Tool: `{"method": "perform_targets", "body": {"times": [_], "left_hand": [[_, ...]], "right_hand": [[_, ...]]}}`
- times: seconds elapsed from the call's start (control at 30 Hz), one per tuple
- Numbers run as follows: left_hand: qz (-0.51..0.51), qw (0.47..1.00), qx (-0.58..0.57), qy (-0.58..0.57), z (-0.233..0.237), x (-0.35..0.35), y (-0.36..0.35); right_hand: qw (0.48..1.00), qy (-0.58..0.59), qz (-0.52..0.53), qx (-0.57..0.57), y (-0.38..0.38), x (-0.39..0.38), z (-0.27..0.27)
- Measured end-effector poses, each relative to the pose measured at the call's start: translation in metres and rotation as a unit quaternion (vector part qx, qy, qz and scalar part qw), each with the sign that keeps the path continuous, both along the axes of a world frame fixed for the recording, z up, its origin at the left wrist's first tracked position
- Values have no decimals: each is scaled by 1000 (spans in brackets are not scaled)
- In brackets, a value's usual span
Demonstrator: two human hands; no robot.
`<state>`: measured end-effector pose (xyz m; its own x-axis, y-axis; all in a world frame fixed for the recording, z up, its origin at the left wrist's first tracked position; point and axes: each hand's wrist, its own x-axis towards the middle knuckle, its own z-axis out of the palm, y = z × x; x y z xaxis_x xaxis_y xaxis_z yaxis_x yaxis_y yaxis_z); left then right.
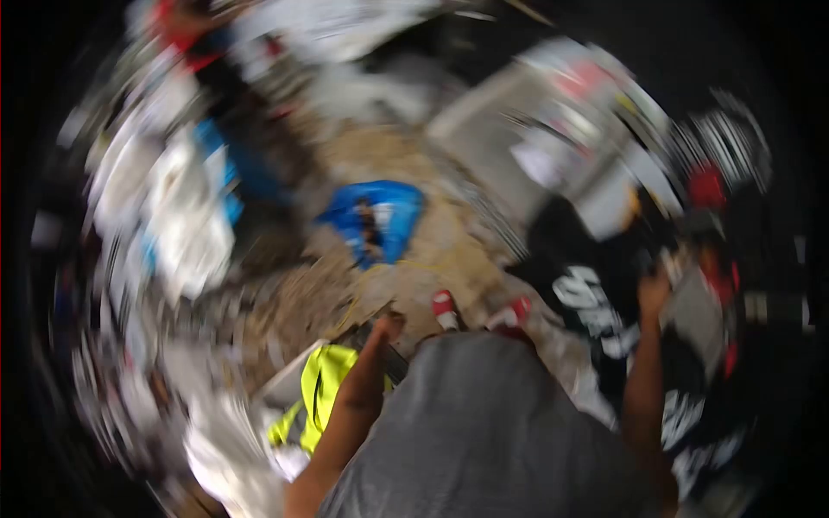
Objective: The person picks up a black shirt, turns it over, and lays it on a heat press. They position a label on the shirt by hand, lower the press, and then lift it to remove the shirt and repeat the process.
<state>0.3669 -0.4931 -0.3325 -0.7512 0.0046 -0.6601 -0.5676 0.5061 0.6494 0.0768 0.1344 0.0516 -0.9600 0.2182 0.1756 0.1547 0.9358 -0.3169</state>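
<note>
My left hand (390, 325) is out in front of my grey shirt, blurred, its fingers curled in. Whether anything is inside them I cannot make out. Just below it lies a bright yellow-green garment (325, 380) with a grey band. My right hand (654, 289) is at the right, also curled and smeared by motion, and what it grips is hidden. Beside and under that arm are black bags or cloths with white lettering (596, 298). A blue plastic bag (393, 220), open with dark and white bits in it, lies on the ground ahead.
My feet in red and white footwear (445, 308) stand on brown ground (449, 250). White sacks (186, 216) are piled at the left. A grey box-like container (492, 129) holding papers stands at the upper right. Another person in red (181, 34) is at the upper left.
</note>
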Motion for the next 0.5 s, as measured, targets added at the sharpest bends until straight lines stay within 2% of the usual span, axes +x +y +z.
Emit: {"method": "perform_targets", "body": {"times": [0.03, 0.07, 0.1, 0.13, 0.17, 0.2, 0.23, 0.3, 0.33, 0.43, 0.47, 0.5], "left_hand": [[47, 990, 131, 15, -3, 18, -16], [110, 960, 255, 14, 1, 9, -19], [13, 994, 105, 3, 60, -13, 0], [61, 992, 50, -102, 87, -26, 13], [89, 987, 53, -124, 132, -39, 29], [137, 980, 38, -138, 136, -42, 36], [123, 982, 38, -140, 141, -45, 41], [106, 986, 21, -127, 153, -50, 43], [124, 982, 48, -135, 152, -53, 41], [110, 987, 46, -109, 142, -58, 38], [146, 981, 49, -113, 131, -55, 37], [150, 981, 49, -113, 120, -53, 36]], "right_hand": [[999, 28, -17, -22, 1, 1, -6], [996, 88, 17, 2, 11, -3, -19], [996, 88, 19, -29, 1, -4, -8], [992, 125, 37, -2, 10, -7, -27], [998, 61, 20, -25, 9, -9, -25], [996, 82, 6, -17, 5, -7, -29], [995, 101, 0, -11, 2, -5, -34], [993, 96, 54, -46, -7, 9, -28], [989, 119, 68, -50, -5, 16, -30], [991, 111, 55, -46, 6, -5, -30], [990, 131, 8, -60, 2, -17, -26], [989, 131, 12, -61, -3, -21, -22]]}}
